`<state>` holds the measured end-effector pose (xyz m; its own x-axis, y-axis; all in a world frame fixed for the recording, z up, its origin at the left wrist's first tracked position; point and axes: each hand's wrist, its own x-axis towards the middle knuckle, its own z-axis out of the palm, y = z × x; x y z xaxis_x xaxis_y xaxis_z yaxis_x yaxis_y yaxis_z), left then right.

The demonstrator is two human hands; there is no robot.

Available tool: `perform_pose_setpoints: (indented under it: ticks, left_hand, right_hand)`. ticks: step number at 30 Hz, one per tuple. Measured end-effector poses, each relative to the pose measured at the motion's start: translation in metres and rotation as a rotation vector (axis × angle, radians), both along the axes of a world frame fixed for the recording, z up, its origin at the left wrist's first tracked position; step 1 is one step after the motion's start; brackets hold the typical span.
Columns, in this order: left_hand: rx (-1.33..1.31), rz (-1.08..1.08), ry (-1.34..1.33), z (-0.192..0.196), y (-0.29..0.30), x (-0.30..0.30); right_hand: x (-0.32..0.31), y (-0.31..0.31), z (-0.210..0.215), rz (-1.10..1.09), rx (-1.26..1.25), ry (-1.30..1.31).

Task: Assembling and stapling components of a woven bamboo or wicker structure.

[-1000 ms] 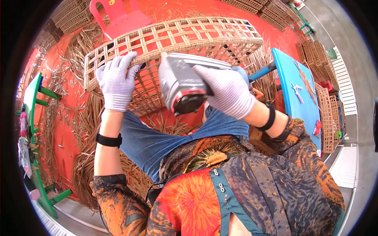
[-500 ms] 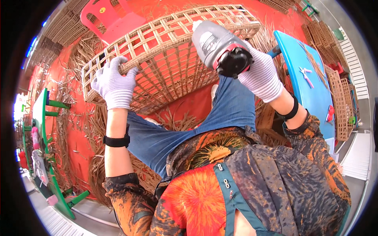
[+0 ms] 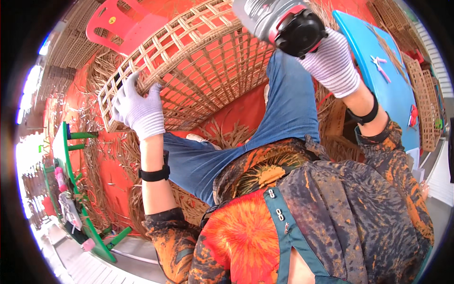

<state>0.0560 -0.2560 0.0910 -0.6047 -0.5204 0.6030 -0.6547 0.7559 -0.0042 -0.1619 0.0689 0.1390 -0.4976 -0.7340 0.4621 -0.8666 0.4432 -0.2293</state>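
A large open-weave basket (image 3: 198,66), woven from brown strips, stands tilted in front of my knees, its lattice side facing me. My left hand (image 3: 138,108), in a striped white glove, grips the left end of its rim, with the fingers over the edge and the thumb on the near side. My right hand (image 3: 334,65), gloved likewise, is closed around a grey power tool (image 3: 265,19) with a black round end and red trim. The tool is over the basket's right part and hides it; I cannot tell whether they touch.
To the right is a blue table (image 3: 362,40) holding pink-handled cutters (image 3: 379,67) and a small red object (image 3: 413,116). A red plastic chair (image 3: 125,26) stands beyond the basket. At left, a green-framed table (image 3: 71,163) bears tools. Loose brown strips litter the red floor.
My right hand and the power tool have shifted up and to the right in view. The left hand still grips the basket rim. The whole view has turned slightly.
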Motion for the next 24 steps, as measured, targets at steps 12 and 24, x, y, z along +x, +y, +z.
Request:
perform_pose_setpoints:
  ticks: [12,24]
  left_hand:
    - [0.446,-0.127,-0.176,0.024,-0.038,-0.009]
    - [-0.148,0.009,-0.219,0.040,0.000,0.010]
  right_hand:
    - [-0.017,0.029,-0.008,-0.153,-0.244,-0.049]
    - [-0.053,0.104,-0.029,-0.212,-0.164,0.079]
